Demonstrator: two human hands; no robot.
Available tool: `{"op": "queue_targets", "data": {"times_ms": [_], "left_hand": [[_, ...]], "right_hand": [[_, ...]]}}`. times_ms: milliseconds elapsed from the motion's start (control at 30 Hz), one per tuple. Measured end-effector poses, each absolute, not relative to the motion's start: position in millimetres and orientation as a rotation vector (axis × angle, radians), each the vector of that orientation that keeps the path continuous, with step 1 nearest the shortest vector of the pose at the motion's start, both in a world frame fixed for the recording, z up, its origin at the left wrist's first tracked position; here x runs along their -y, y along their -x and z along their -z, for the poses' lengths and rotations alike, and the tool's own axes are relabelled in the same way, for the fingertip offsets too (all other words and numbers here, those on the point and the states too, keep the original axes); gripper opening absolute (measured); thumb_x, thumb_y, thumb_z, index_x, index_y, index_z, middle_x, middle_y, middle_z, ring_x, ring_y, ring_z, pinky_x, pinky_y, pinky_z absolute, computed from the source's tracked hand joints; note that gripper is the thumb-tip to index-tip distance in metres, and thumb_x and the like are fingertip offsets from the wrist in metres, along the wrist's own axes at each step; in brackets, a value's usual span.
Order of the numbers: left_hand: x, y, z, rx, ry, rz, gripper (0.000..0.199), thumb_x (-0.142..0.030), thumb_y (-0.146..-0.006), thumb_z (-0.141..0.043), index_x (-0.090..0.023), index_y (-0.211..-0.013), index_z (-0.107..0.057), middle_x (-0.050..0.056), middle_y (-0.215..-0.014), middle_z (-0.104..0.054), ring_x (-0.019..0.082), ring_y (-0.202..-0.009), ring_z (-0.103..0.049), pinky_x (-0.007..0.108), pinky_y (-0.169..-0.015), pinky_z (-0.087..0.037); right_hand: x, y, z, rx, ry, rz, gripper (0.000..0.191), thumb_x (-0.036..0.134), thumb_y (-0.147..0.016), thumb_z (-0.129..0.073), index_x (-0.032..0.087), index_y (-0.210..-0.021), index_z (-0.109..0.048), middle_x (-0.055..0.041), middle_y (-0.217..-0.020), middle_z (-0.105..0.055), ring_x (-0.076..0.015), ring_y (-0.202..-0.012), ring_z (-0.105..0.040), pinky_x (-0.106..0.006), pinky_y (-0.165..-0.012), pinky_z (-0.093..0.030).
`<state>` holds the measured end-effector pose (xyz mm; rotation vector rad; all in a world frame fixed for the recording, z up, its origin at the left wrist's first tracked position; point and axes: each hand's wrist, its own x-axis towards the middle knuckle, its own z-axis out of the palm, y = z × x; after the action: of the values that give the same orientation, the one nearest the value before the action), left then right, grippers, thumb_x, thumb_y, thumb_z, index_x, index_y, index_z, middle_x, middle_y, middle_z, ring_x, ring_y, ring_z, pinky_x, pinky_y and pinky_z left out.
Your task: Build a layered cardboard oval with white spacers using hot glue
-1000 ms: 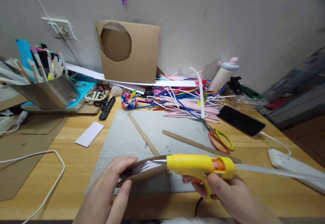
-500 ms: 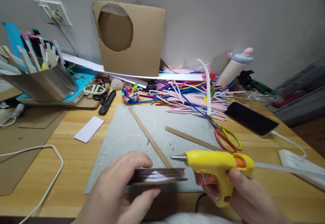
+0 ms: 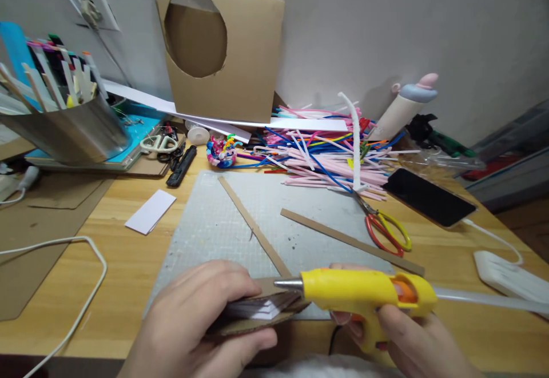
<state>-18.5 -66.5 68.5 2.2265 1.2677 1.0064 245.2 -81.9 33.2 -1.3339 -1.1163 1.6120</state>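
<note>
Near the front edge of the table, my left hand [image 3: 201, 315] is closed round a small layered cardboard piece [image 3: 240, 325], fingers on top and thumb below. White folded paper [image 3: 263, 308] shows between its brown layers. My right hand [image 3: 412, 332] grips a yellow hot glue gun [image 3: 347, 289] by its handle, with a clear glue stick [image 3: 484, 298] sticking out of the back. The metal nozzle [image 3: 288, 284] points left and lies at the upper right edge of the cardboard piece; whether it touches I cannot tell. Two cardboard strips [image 3: 253, 226] lie beyond on the grey cutting mat [image 3: 193, 223].
Red-and-yellow scissors [image 3: 388, 232] and a phone [image 3: 429, 197] lie to the right. Pipe cleaners [image 3: 330, 160] are heaped behind the mat, near a standing cardboard panel with a round hole [image 3: 251, 58]. A metal pen holder [image 3: 81, 132] stands left, and a white cable [image 3: 96, 252] loops across the table.
The glue gun has moved left and slightly down, its nozzle now over the cardboard piece's edge. My left hand has tilted the piece, so its layers show more spread. The camera view has shifted slightly.
</note>
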Motion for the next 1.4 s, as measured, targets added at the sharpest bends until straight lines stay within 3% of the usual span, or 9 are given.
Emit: {"op": "queue_targets", "data": {"times_ms": [133,300,500,600,667,833,1000,1400], "left_hand": [[68.9,27.4,-63.0,-1.289,-2.303,-1.055,0.028,-0.038,-0.074,-0.073,-0.032,-0.099,-0.062,-0.001,-0.084,-0.074,0.017,-0.071,-0.069,0.023,-0.064,-0.056],[69.3,29.6,-60.7,-1.271,-2.375,-1.020,0.033,-0.039,-0.071,-0.075,-0.034,-0.101,-0.063,-0.003,-0.083,-0.075,0.018,-0.068,-0.069,0.024,-0.063,-0.056],[68.8,20.9,-63.3,-1.407,-2.324,-1.036,0.023,-0.045,-0.075,-0.071,-0.031,-0.091,-0.062,-0.003,-0.081,-0.073,0.017,-0.070,-0.069,0.023,-0.064,-0.056],[68.7,18.9,-63.9,-1.393,-2.369,-1.022,0.021,-0.042,-0.076,-0.070,-0.029,-0.091,-0.062,-0.004,-0.081,-0.072,0.015,-0.071,-0.069,0.022,-0.064,-0.056],[68.5,18.7,-64.0,-1.387,-2.389,-1.025,0.018,-0.040,-0.078,-0.068,-0.027,-0.089,-0.061,-0.004,-0.081,-0.072,0.014,-0.071,-0.069,0.021,-0.063,-0.056],[67.3,19.8,-64.1,-1.390,-2.402,-0.971,0.017,-0.038,-0.081,-0.066,-0.026,-0.091,-0.057,-0.004,-0.082,-0.070,0.013,-0.074,-0.068,0.021,-0.065,-0.056],[68.2,21.4,-63.0,-1.385,-2.412,-0.949,0.020,-0.038,-0.081,-0.066,-0.026,-0.093,-0.056,-0.004,-0.084,-0.070,0.012,-0.075,-0.068,0.020,-0.065,-0.056],[67.2,24.0,-59.5,-1.363,-2.367,-0.995,0.022,-0.041,-0.079,-0.067,-0.026,-0.092,-0.059,-0.003,-0.083,-0.070,0.011,-0.074,-0.068,0.017,-0.066,-0.056]], "right_hand": [[84.6,-246.8,-37.2,0.994,1.402,-1.655,0.043,0.062,-0.067,-0.071,0.027,-0.093,-0.073,-0.0102,-0.098,-0.066,-0.0219,-0.064,-0.055,-0.035,-0.060,-0.048],[79.3,-237.6,-44.8,1.108,1.228,-1.695,0.045,0.067,-0.068,-0.068,0.028,-0.090,-0.073,-0.0061,-0.078,-0.062,-0.0235,-0.072,-0.057,-0.032,-0.064,-0.047],[81.7,-242.9,-33.1,1.072,1.292,-1.678,0.048,0.062,-0.068,-0.073,0.031,-0.105,-0.069,-0.0031,-0.076,-0.061,-0.0161,-0.057,-0.048,-0.028,-0.055,-0.043],[79.9,-241.9,-33.3,1.161,1.155,-1.702,0.037,0.060,-0.076,-0.067,0.027,-0.091,-0.070,-0.0032,-0.072,-0.058,-0.0167,-0.061,-0.051,-0.028,-0.057,-0.044],[78.3,-237.9,-37.8,1.157,1.163,-1.716,0.041,0.064,-0.075,-0.066,0.023,-0.081,-0.068,-0.0040,-0.073,-0.058,-0.0180,-0.066,-0.054,-0.029,-0.061,-0.046],[80.9,-231.0,-46.2,0.971,1.384,-1.708,0.058,0.069,-0.062,-0.073,0.023,-0.095,-0.066,-0.0058,-0.076,-0.065,-0.0212,-0.070,-0.057,-0.033,-0.066,-0.048],[82.8,-232.5,-43.1,0.886,1.425,-1.719,0.061,0.071,-0.056,-0.075,0.023,-0.093,-0.067,-0.0073,-0.079,-0.066,-0.0229,-0.070,-0.058,-0.035,-0.067,-0.049],[80.3,-236.3,-40.0,1.042,1.517,-1.587,0.056,0.077,-0.057,-0.069,0.023,-0.070,-0.067,-0.0055,-0.062,-0.061,-0.0185,-0.055,-0.053,-0.031,-0.051,-0.044]]}}
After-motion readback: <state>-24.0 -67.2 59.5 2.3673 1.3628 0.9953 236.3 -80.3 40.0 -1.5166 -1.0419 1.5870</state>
